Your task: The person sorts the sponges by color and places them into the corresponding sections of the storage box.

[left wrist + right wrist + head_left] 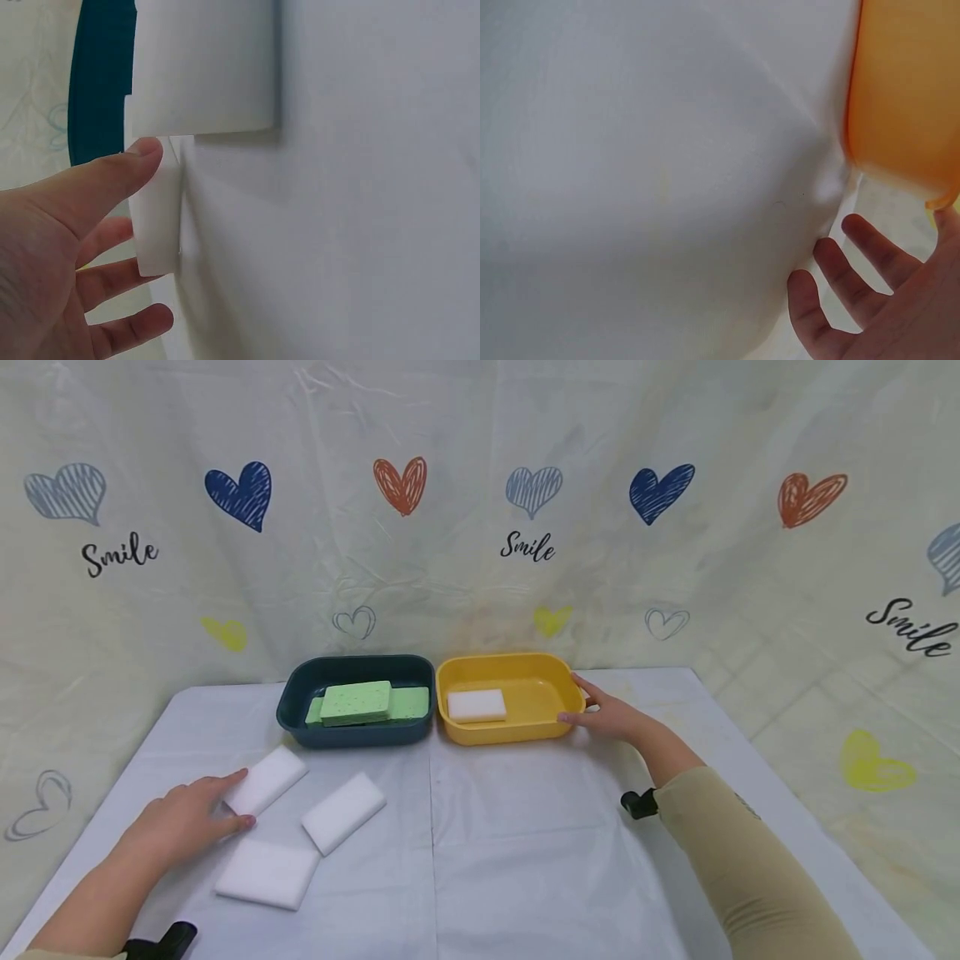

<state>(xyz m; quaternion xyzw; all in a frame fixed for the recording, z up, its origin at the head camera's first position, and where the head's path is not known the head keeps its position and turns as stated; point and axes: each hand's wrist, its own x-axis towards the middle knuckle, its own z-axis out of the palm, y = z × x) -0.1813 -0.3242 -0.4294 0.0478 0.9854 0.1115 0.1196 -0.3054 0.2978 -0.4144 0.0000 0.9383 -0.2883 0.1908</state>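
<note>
1. I see my left hand (183, 818) flat near the table's (525, 835) front left corner, fingers straight and relaxed, the fingertips on the near end of 1 white sponge (266, 779). Nothing is pinched yet.
2. That sponge lies just ahead of the hand and slightly to its right. Its long axis runs diagonally, from the fingertips up toward the dark blue tray (300, 727).
3. In the left wrist view the thumb (112, 180) sits against the sponge's (159, 217) edge; I think it is touching, but the close angle makes that hard to confirm.
4. 2 more white sponges lie close by: 1 (343, 812) to the right, 1 (267, 873) nearer the front edge.
5. My right hand (609, 714) rests open against the right side of the yellow tray (555, 727), near the back edge, fingers spread along its wall, well apart from the loose sponges.
6. The left hand is clearly the nearer one.
</note>
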